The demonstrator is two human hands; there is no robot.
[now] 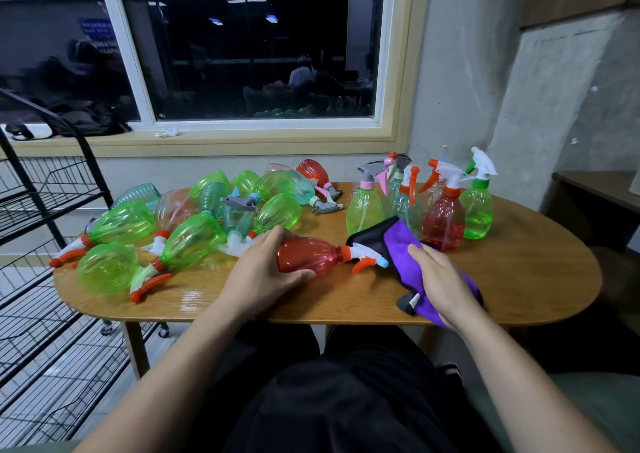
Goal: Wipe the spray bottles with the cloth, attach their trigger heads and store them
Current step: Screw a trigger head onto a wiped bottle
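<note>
Now left hand [263,272] grips red bottle [311,257]; right hand [440,279] lies straight-fingered on cloth [401,245].

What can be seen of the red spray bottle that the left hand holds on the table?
The red spray bottle is translucent red plastic and looks empty. It lies on its side on the wooden table, base to the left. Its trigger head is already on: orange collar, white body, orange trigger, light blue nozzle tip. The left hand grips the wide base, fingers over it, thumb in front. The nozzle end reaches the purple cloth; whether they touch is unclear.
</note>
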